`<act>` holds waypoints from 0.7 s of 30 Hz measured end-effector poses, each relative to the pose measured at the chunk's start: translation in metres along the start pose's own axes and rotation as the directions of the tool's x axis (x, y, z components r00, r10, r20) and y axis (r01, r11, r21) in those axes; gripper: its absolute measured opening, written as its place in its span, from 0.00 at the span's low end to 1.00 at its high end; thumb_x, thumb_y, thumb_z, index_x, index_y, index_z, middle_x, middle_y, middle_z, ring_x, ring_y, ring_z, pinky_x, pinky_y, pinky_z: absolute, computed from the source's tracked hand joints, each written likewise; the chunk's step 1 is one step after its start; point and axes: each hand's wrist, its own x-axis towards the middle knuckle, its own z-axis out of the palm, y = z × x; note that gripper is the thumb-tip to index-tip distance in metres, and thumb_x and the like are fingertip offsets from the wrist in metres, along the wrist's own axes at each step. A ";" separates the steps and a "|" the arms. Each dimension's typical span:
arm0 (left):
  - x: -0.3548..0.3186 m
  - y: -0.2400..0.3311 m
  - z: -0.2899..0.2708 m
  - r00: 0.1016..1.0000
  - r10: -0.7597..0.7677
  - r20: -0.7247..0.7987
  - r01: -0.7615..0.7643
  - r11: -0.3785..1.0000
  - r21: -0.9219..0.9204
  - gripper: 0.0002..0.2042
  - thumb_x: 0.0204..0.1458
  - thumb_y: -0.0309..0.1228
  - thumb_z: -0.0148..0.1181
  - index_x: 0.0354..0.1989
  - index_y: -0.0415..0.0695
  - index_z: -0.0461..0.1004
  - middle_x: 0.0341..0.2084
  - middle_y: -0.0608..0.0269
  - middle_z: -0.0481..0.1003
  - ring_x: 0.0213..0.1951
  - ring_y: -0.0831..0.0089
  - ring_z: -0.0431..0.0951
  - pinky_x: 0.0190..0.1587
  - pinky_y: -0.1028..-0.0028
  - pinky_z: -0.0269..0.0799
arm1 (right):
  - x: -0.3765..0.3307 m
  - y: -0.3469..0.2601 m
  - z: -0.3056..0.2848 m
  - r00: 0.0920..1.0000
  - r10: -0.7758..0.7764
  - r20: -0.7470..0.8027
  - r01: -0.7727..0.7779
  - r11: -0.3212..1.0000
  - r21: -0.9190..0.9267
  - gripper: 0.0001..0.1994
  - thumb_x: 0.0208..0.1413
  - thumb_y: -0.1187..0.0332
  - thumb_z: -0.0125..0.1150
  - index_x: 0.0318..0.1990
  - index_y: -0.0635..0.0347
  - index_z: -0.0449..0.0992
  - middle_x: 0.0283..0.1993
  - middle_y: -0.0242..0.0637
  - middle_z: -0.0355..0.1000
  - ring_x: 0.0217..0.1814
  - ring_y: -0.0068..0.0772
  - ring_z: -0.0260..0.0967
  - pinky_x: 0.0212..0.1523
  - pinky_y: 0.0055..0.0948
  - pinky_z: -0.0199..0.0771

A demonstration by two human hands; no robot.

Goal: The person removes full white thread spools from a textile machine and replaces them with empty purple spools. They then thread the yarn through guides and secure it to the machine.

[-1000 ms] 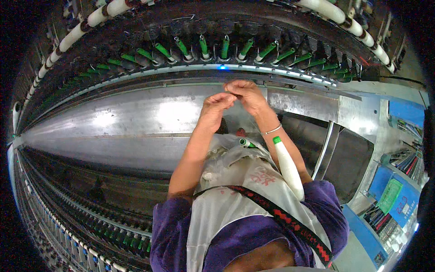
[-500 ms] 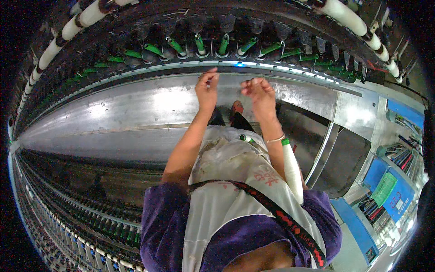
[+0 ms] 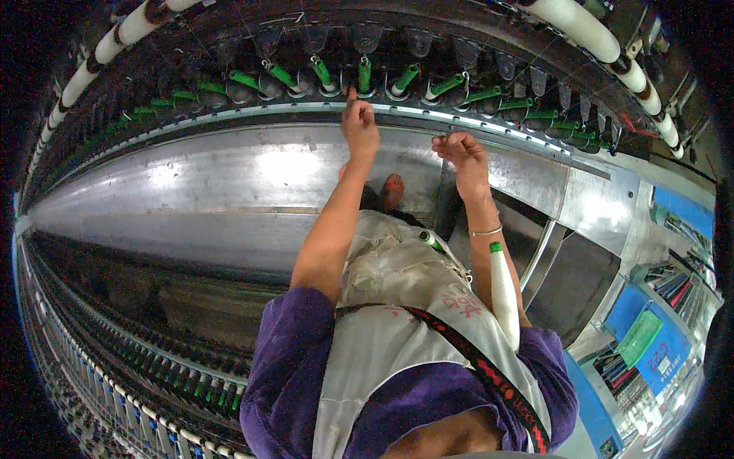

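Observation:
My left hand (image 3: 359, 131) reaches to the row of spindles, its index finger stretched out beside a green bobbin tube (image 3: 365, 75) and its other fingers curled. I see nothing held in it. My right hand (image 3: 466, 159) hovers over the metal floor, thumb and fingertips pinched together. Whatever they hold, if anything, is too fine to make out. A long white yarn bobbin (image 3: 502, 294) with a green tip lies along my right forearm. At the front of my apron (image 3: 382, 264) pokes out the end of another green-and-white bobbin (image 3: 428, 239).
Several green tubes stand along the spinning frame's lit rail (image 3: 459, 121), curving away to both sides. White rolls (image 3: 573, 29) hang overhead. Behind me on the left runs another machine row (image 3: 183, 382). Blue cabinets (image 3: 650, 336) stand at the right.
My left hand has moved forward to the spindle row, its index finger now extended. My right hand has shifted a little right, still pinched. The view has moved slightly along the machine.

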 end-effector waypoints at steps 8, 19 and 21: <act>0.010 -0.013 -0.019 0.943 0.118 -0.312 -0.092 0.991 0.098 0.03 0.44 0.29 0.68 0.28 0.49 0.83 0.20 0.65 0.75 0.26 0.66 0.71 0.37 0.66 0.65 | 0.039 0.030 -0.029 0.999 0.009 0.041 -0.013 0.994 0.106 0.07 0.60 0.66 0.63 0.35 0.59 0.75 0.35 0.35 0.76 0.42 0.35 0.77 0.45 0.34 0.76; 0.034 0.015 0.035 0.764 -0.429 -0.482 0.213 0.873 -0.440 0.10 0.47 0.32 0.69 0.32 0.37 0.82 0.35 0.58 0.81 0.35 0.68 0.77 0.36 0.63 0.73 | 0.054 0.023 -0.013 0.981 -0.192 -0.042 0.196 0.963 0.183 0.07 0.63 0.68 0.59 0.34 0.61 0.76 0.37 0.38 0.79 0.43 0.34 0.77 0.49 0.35 0.77; 0.047 0.051 0.019 0.653 -0.727 -0.212 0.428 0.585 -0.689 0.12 0.46 0.34 0.71 0.34 0.37 0.81 0.35 0.61 0.81 0.36 0.71 0.76 0.38 0.65 0.72 | 0.036 -0.002 0.001 0.974 -0.224 0.041 0.221 0.973 0.067 0.07 0.62 0.68 0.59 0.35 0.61 0.76 0.39 0.40 0.79 0.43 0.33 0.77 0.50 0.34 0.76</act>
